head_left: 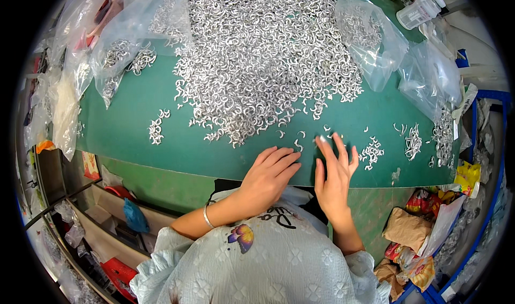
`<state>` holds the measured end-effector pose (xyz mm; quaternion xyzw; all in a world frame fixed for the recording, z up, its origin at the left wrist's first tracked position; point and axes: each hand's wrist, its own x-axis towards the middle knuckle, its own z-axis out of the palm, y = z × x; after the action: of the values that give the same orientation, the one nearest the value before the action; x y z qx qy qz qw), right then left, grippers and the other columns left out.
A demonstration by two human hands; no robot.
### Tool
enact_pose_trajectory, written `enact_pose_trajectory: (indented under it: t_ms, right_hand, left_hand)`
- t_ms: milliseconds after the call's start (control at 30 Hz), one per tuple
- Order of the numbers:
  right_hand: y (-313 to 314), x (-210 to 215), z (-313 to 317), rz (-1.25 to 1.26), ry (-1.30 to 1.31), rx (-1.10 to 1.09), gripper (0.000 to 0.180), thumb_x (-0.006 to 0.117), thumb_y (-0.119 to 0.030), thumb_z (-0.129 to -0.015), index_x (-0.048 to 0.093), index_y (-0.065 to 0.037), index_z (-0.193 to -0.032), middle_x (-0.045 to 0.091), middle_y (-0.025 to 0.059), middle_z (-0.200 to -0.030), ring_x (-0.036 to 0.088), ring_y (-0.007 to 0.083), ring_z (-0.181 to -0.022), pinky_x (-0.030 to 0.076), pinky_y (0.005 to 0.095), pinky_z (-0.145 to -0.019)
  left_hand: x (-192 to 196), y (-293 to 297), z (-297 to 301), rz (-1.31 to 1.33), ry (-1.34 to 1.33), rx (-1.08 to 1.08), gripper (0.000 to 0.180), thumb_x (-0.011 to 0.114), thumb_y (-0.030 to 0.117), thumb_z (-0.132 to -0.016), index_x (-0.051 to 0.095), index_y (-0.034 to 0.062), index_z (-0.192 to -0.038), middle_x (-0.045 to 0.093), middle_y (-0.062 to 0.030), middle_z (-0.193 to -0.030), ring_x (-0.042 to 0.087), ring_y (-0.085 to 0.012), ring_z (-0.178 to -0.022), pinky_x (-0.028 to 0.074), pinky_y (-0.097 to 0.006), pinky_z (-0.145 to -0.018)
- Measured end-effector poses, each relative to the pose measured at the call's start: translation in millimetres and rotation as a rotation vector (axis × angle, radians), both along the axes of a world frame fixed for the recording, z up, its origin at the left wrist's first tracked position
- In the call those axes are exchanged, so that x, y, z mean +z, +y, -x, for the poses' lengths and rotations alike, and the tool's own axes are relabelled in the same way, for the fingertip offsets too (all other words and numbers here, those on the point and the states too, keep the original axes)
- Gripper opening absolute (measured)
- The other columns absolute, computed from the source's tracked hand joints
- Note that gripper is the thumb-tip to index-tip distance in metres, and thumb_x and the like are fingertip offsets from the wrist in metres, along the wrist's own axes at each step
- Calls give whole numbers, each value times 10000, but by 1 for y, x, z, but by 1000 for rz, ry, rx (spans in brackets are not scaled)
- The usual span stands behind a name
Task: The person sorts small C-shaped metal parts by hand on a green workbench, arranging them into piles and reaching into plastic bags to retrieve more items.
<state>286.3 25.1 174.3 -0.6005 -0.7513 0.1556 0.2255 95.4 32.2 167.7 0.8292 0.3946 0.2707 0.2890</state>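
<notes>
— See the bare right hand (pixel 335 179)?
— Outstretched, open, with spread fingers.
— And the bare left hand (pixel 267 176)?
— Palm-down, with bent fingers together; can't tell whether gripping.
— Beyond?
— Heaped across a flat green tabletop (pixel 120 130): small silver crescent-shaped metal pieces (pixel 268 62).

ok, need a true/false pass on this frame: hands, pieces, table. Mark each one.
1. The big heap of silvery curved pieces lies beyond both hands on the green table. True.
2. The bracelet is on the right wrist. False: it is on the left wrist.
3. The right hand has its fingers spread. True.
4. The left hand is inside a clear bag. False: it is outside any bag, at the table's near edge.
5. A small cluster of pieces lies right of the right hand. True.
</notes>
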Motion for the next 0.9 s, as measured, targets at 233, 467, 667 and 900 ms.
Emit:
enact_pose_trajectory:
  t_ms: [233, 467, 667, 900]
  right_hand:
    - [-4, -1, 5, 11, 276, 45, 436, 523, 38, -884, 519, 26, -1321, 639, 119, -1268, 470, 366, -1319, 221, 582, -1108]
    - [17, -4, -2, -20, 99, 130, 435, 505, 80, -870, 540, 1, -1296, 674, 93, -1226, 487, 333, -1323, 219, 577, -1108]
    - [-9, 5, 0, 37, 172, 123, 395, 506, 67, -877, 558, 27, -1266, 665, 122, -1202, 546, 334, -1249, 264, 564, -1089]
    - [1, 7, -8, -133, 116, -94, 393, 484, 52, -877, 537, 47, -1267, 634, 150, -1249, 504, 346, -1278, 270, 516, -1075]
  left_hand:
    - [-1, 0, -7, 15, -81, 21, 376, 666, -24, -767, 625, -41, -1141, 550, -182, -1338, 520, -361, -1252, 403, -482, -1044]
    - [-2, -5, -1, -28, 54, -59, 374, 665, -9, -774, 621, -58, -1143, 535, -187, -1357, 517, -351, -1265, 439, -480, -1021]
    - [-6, -14, 13, 12, -18, -22, 392, 690, -14, -752, 625, -49, -1136, 525, -192, -1362, 521, -358, -1253, 463, -454, -1001]
    - [-2, -10, -5, -12, -18, -46, 407, 607, 16, -746, 612, -81, -1142, 509, -204, -1371, 459, -368, -1304, 407, -474, -1065]
